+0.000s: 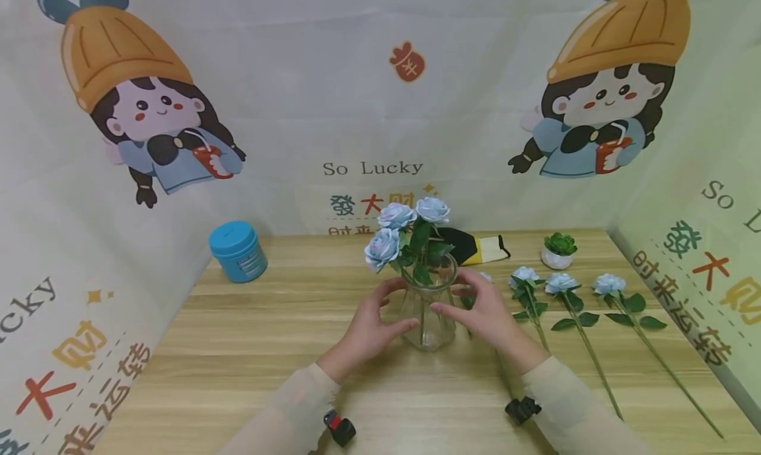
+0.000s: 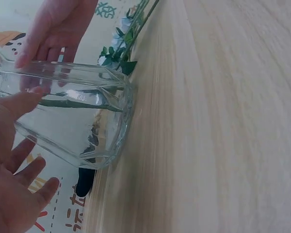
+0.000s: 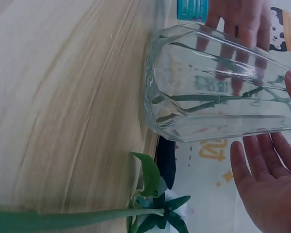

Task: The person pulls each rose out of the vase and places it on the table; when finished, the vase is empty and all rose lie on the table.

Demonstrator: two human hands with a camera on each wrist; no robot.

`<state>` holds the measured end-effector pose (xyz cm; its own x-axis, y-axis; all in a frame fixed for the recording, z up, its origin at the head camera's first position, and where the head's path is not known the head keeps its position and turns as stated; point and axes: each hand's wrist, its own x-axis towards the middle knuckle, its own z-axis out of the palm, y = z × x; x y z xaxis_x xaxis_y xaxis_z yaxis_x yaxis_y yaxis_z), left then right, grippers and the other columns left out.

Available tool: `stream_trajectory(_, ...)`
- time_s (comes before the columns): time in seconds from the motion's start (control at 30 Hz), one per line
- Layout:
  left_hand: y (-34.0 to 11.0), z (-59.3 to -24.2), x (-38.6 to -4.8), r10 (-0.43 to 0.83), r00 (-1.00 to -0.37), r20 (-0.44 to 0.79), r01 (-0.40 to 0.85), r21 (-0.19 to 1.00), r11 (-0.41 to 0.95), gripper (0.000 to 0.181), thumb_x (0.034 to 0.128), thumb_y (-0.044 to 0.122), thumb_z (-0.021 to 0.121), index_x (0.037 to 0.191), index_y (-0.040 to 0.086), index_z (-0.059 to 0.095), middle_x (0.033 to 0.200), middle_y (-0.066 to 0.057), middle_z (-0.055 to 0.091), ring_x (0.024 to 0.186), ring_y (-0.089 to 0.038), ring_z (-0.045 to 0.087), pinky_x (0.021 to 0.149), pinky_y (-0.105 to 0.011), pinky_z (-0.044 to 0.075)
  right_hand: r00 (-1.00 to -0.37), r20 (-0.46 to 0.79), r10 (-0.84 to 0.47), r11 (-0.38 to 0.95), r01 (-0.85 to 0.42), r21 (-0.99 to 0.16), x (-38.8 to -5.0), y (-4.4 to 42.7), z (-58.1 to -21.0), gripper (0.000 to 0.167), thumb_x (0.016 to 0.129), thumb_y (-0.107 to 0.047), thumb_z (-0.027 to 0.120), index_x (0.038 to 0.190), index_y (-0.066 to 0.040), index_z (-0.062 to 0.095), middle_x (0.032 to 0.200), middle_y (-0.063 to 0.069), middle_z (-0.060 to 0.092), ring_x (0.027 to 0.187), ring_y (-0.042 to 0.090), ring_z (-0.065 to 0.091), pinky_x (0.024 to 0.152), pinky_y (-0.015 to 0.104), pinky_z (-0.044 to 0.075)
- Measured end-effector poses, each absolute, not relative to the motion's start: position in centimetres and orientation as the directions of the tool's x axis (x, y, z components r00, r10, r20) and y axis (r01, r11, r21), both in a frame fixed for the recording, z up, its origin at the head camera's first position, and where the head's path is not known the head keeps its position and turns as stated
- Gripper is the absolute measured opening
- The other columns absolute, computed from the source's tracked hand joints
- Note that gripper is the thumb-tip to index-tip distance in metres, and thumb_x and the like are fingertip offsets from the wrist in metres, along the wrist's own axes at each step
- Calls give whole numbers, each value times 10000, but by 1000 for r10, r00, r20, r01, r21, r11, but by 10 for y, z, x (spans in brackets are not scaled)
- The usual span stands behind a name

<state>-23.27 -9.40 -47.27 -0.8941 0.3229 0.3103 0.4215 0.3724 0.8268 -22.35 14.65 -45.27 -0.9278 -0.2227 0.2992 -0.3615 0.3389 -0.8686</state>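
Head view shows left hand point(image 1: 370, 324) and right hand point(image 1: 492, 315) around the glass vase point(image 1: 431, 336), fingers point(image 2: 31, 171) spread. Three blue roses point(image 1: 397, 216) stand inside.

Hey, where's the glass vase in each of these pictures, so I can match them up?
Head: glass vase, below and right of centre, between left hand and right hand.
Left wrist: at the left, sideways, base pointing right.
Right wrist: upper right, sideways, base pointing left.
Shared landmark: the wooden table at its base.
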Motion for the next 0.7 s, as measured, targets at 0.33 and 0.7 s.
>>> stream_trajectory(0.33, -99, -463, -226, 110, -871, 478, 490, 844, 219, 393, 920, 75, 773, 1292, 47, 650, 1288, -121, 709, 1246, -293, 624, 1010, -515, 547, -934, 301, -191, 353, -351, -867, -225, 145, -454, 572, 847, -219, 871, 1348, -123, 613, 1280, 133, 644, 1119, 380, 685, 990, 591, 560)
stream_trajectory(0.7, -91, -433, -223, 9, -840, 543, 537, 828, 163, 266, 928, 74, 760, 1176, 3, 693, 1092, -189, 734, 1062, -317, 666, 878, -381, 599, -929, 317, -191, 352, -367, -861, -226, 145, -454, 562, 836, -202, 880, 1327, -102, 625, 1261, 122, 657, 1169, 351, 643, 993, 551, 570)
